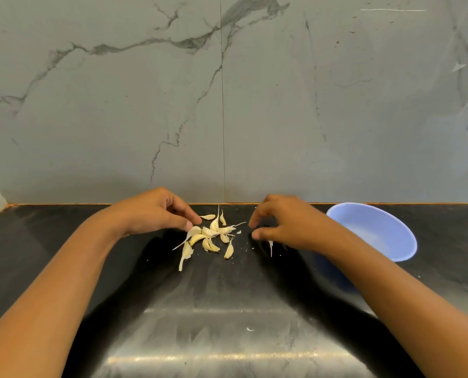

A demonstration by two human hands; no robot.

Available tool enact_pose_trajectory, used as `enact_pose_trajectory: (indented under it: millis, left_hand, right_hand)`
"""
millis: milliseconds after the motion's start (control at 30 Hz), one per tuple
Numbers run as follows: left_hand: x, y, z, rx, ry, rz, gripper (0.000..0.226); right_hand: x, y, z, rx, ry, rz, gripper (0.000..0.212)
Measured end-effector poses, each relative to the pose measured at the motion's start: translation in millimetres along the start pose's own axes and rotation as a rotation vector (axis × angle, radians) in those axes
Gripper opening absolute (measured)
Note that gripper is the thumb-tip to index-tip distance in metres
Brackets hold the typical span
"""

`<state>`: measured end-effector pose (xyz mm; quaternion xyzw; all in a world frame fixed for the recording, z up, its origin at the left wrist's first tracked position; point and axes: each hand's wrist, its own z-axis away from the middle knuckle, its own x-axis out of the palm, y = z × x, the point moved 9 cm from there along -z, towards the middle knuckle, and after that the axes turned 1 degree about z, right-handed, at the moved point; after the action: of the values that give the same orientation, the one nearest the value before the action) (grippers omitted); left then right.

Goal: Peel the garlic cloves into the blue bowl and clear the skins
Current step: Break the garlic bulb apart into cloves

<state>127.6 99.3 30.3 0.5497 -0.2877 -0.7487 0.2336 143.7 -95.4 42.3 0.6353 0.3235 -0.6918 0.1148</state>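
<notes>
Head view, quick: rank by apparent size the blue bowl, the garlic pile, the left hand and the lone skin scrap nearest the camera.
1. blue bowl, largest, though partly behind the right forearm.
2. left hand and garlic pile: about alike, not ranked.
3. skin scrap, by far the smallest.

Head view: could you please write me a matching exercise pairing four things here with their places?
1 pile of pale garlic cloves
2 round light-blue plastic bowl
3 left hand
4 right hand

A between pile and bowl
B far right of the black stone counter
C fingertips at the pile's left edge
D middle of the counter

Pairs: 1-D, 2-B, 3-C, 4-A
</notes>
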Motion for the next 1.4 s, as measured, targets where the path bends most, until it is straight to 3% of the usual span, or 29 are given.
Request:
enact_pose_trajectory:
  millis: [100,200,333,500,700,833,1033,1167,1400]
  left_hand:
    - [-7,-1,2,0.02,0.038,-0.039,0.019]
    - [-15,6,2,0.063,0.147,-0.023,0.017]
    - [-19,20,-1,0.152,0.303,-0.099,0.017]
    - [0,32,-5,0.282,0.287,-0.33,0.017]
    - [5,42,-4,0.382,0.328,-0.374,0.017]
    - [10,42,-5,0.4,0.299,-0.384,0.014]
    - [10,36,-8,0.358,0.262,-0.39,0.016]
    - [11,31,-6,0.329,0.162,-0.375,0.008]
    - [15,23,-6,0.209,0.067,-0.358,0.005]
  right_hand:
    - [8,1,2,-0.02,-0.084,0.088,0.016]
    - [-3,6,3,0.01,-0.037,0.146,0.025]
    - [-4,-26,2,-0.103,0.098,-0.126,0.016]
    - [8,-35,-10,-0.121,0.195,-0.055,0.019]
    - [18,-34,-17,-0.128,0.127,0.066,0.019]
    - [9,-16,-14,-0.043,0.141,0.077,0.02]
    - [2,3,-7,0.073,0.132,-0.147,0.023]
    - [5,1,-8,0.068,0.116,0.015,0.021]
    - [14,-17,-9,0.003,0.103,0.031,0.02]
